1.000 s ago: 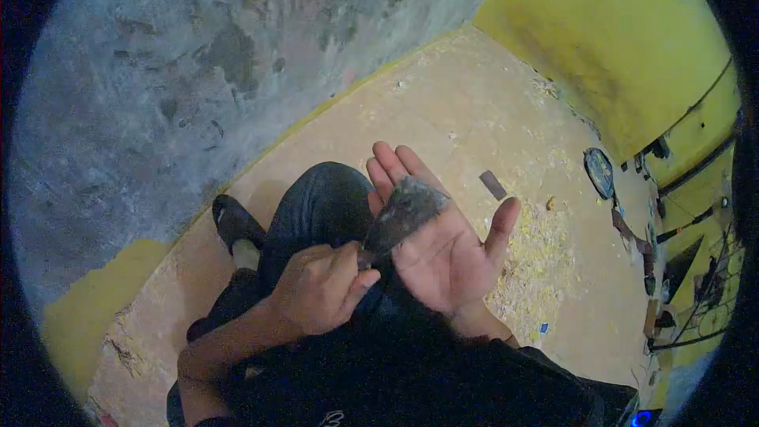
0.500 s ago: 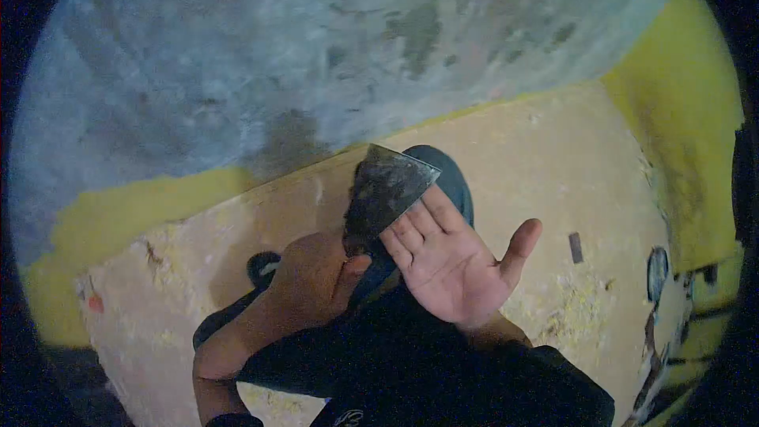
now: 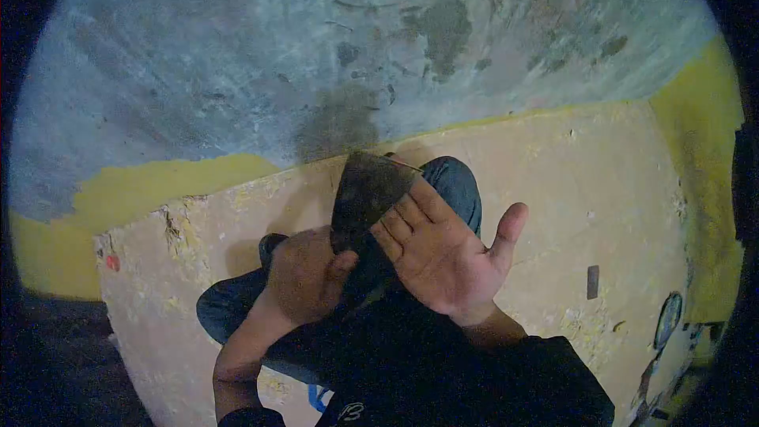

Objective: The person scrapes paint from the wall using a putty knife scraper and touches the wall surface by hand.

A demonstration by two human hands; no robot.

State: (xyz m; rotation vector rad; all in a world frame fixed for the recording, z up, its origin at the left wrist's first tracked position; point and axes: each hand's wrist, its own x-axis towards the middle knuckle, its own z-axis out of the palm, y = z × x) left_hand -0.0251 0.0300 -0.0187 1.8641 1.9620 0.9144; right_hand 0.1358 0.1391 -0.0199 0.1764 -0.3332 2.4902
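A dark, flat-bladed putty knife (image 3: 371, 190) is held out in front of me, its wide edge pointing away. My left hand (image 3: 304, 277) is closed around its lower end, thumb toward the right; the handle is hidden in the grip. Palm up beside it, my right hand (image 3: 447, 261) has its fingers stretched out and its thumb apart. The fingertips of that hand meet the side of the blade and are partly hidden behind it. Below the hands are my bent legs in dark trousers (image 3: 458, 190).
Ahead rises a blue-grey patchy wall (image 3: 237, 71) with yellow areas (image 3: 182, 190) along its base. I sit on a beige, paint-flecked surface (image 3: 545, 166). A small dark rectangular piece (image 3: 593, 281) lies at right, near an oval dark object (image 3: 669, 320). A red bit (image 3: 112, 262) is far left.
My view has shifted, so the wall marks appear farther right. The blade has tilted slightly and looks darker. Both hands keep nearly the same pose.
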